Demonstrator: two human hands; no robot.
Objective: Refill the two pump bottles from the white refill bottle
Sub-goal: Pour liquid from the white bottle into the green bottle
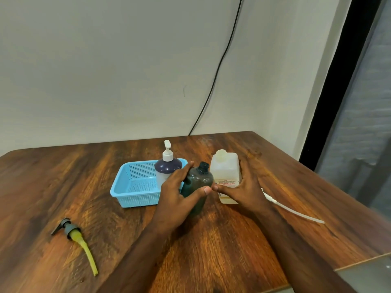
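Note:
A dark green pump bottle (200,180) stands uncapped at the table's centre, its neck open. My left hand (175,197) holds it, thumb across the front and fingers along its left side. Just to its right stands the white refill bottle (224,170) with a red-lettered label. My right hand (245,187) holds this one, thumb on the label and fingers round the right side. A second pump bottle (167,169), dark blue on top with a white pump, stands in a blue basket (131,187).
A dark pump head with a yellow tube (73,232) lies on the wooden table (222,250) at the front left. A white pump tube (296,212) lies behind my right wrist. The table's edge runs close on the right. A black cable (213,81) hangs down the wall.

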